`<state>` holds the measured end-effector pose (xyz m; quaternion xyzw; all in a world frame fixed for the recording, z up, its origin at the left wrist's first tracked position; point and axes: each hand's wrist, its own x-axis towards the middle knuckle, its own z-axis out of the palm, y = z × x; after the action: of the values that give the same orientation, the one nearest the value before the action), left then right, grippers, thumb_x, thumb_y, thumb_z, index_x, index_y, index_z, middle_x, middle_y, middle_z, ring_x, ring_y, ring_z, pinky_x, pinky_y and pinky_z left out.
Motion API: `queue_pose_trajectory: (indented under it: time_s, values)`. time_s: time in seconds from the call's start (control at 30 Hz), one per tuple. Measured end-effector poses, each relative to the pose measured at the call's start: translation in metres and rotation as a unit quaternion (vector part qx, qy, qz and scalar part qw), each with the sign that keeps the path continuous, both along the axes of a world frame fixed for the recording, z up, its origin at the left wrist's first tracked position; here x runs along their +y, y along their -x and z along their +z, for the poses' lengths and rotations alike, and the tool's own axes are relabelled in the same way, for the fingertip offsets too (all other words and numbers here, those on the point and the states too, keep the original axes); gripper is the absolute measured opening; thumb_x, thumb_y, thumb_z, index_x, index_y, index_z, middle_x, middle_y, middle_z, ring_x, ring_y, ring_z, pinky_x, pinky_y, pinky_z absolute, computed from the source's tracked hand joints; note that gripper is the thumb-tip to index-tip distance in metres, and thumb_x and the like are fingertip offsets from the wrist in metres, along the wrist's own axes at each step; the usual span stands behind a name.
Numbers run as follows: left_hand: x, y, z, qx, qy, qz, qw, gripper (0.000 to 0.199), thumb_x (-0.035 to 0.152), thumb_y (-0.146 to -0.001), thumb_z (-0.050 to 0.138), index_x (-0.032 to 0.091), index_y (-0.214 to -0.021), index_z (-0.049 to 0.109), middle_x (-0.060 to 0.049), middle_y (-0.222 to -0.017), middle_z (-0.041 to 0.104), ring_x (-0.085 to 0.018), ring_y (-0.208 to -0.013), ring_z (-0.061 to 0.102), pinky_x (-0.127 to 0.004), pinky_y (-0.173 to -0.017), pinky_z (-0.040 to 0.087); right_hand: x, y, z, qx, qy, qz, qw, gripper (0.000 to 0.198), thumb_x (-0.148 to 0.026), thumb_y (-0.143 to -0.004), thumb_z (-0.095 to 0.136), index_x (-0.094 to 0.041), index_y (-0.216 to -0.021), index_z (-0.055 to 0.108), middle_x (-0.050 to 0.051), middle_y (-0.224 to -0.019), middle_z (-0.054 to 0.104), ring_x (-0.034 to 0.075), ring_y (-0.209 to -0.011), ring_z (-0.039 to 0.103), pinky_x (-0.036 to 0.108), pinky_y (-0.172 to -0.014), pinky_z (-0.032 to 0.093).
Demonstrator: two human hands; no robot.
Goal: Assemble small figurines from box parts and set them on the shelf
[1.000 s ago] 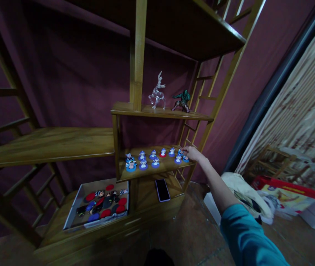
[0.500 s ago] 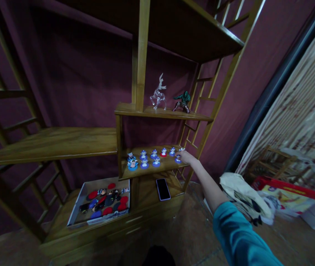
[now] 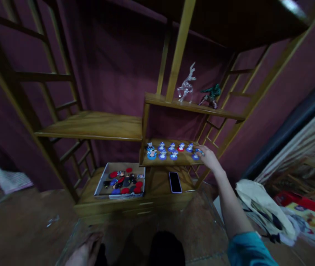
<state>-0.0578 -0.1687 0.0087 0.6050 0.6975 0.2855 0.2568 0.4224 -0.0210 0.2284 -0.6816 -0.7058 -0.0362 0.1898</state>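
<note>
My right hand (image 3: 208, 156) reaches to the right end of the small shelf (image 3: 185, 158). Its fingers are closed at a small figurine (image 3: 199, 151), which they partly cover. Just in front stands another figurine on a purple base (image 3: 195, 156). Leftward along the shelf are several similar white-and-purple figurines (image 3: 162, 154), one on a red base (image 3: 181, 147). Two figurines on blue bases, the nearer one (image 3: 151, 154) pinkish, stand at the left end. My left hand (image 3: 86, 249) hangs low at the bottom edge, blurred and dim, its grip unclear.
A shallow cardboard box (image 3: 102, 181) of figurines and red, blue and black discs stands lower left. Right of it lies a phone (image 3: 175, 182). Above are a clear deer figure (image 3: 186, 87) and a green action figure (image 3: 212, 96). A cloth bag (image 3: 265, 210) lies on the floor at right.
The view has swung left, so the shelves sit further right. My left hand has come into view at the bottom. My right hand stays at the shelf's right end.
</note>
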Motion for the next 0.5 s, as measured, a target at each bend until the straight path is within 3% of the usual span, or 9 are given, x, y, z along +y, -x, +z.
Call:
queue_pose_trajectory:
  time_s: [0.07, 0.1, 0.2, 0.3, 0.4, 0.5]
  values:
    - [0.007, -0.002, 0.0, -0.033, -0.026, 0.016, 0.999, 0.021, 0.034, -0.069, 0.051, 0.024, -0.079, 0.066, -0.003, -0.089, 0.071, -0.022, -0.083, 0.065, -0.029, -0.075, 0.048, -0.013, 0.016, -0.02, 0.142, -0.096, 0.043, 0.984, 0.031, -0.032, -0.085, 0.044, -0.02, -0.111, 0.056, 0.008, -0.117, 0.058, 0.021, -0.109, 0.052, 0.037, -0.096, 0.039]
    - [0.013, -0.003, 0.0, -0.052, -0.042, 0.029, 0.997, 0.021, 0.034, -0.069, 0.051, 0.023, -0.078, 0.066, -0.004, -0.089, 0.07, -0.022, -0.083, 0.065, -0.029, -0.075, 0.047, -0.02, 0.028, -0.034, 0.214, -0.091, 0.073, 0.97, 0.031, -0.034, -0.084, 0.045, -0.022, -0.11, 0.057, 0.008, -0.114, 0.06, 0.021, -0.104, 0.056, 0.037, -0.093, 0.041]
    - [0.042, -0.006, 0.0, -0.157, -0.077, 0.066, 0.982, 0.022, 0.035, -0.069, 0.057, 0.019, -0.081, 0.067, -0.007, -0.087, 0.07, -0.022, -0.082, 0.063, -0.031, -0.075, 0.047, -0.042, 0.08, -0.083, 0.346, 0.054, 0.166, 0.922, 0.03, -0.039, -0.081, 0.049, -0.026, -0.106, 0.06, 0.006, -0.108, 0.064, 0.02, -0.099, 0.06, 0.037, -0.089, 0.045]
    - [0.081, -0.006, 0.005, -0.323, -0.104, 0.103, 0.935, 0.023, 0.033, -0.066, 0.062, 0.014, -0.08, 0.066, -0.008, -0.077, 0.068, -0.019, -0.072, 0.062, -0.028, -0.067, 0.048, -0.051, 0.144, -0.131, 0.384, 0.167, 0.217, 0.882, 0.03, -0.042, -0.079, 0.052, -0.027, -0.102, 0.063, 0.005, -0.101, 0.067, 0.021, -0.094, 0.062, 0.035, -0.083, 0.048]
    - [0.12, -0.001, 0.018, -0.454, -0.117, 0.133, 0.873, 0.023, 0.03, -0.064, 0.066, 0.011, -0.077, 0.065, -0.006, -0.069, 0.066, -0.014, -0.061, 0.059, -0.024, -0.059, 0.046, -0.044, 0.2, -0.167, 0.382, 0.194, 0.24, 0.871, 0.026, -0.041, -0.079, 0.05, -0.027, -0.096, 0.065, 0.003, -0.098, 0.069, 0.021, -0.094, 0.062, 0.035, -0.085, 0.047]
    - [0.153, 0.006, 0.028, -0.523, -0.137, 0.157, 0.827, 0.023, 0.025, -0.063, 0.067, 0.01, -0.08, 0.064, -0.007, -0.075, 0.066, -0.012, -0.061, 0.059, -0.023, -0.058, 0.045, -0.024, 0.238, -0.191, 0.376, 0.204, 0.248, 0.869, 0.025, -0.039, -0.08, 0.049, -0.028, -0.096, 0.065, 0.001, -0.097, 0.069, 0.02, -0.093, 0.062, 0.034, -0.084, 0.047]
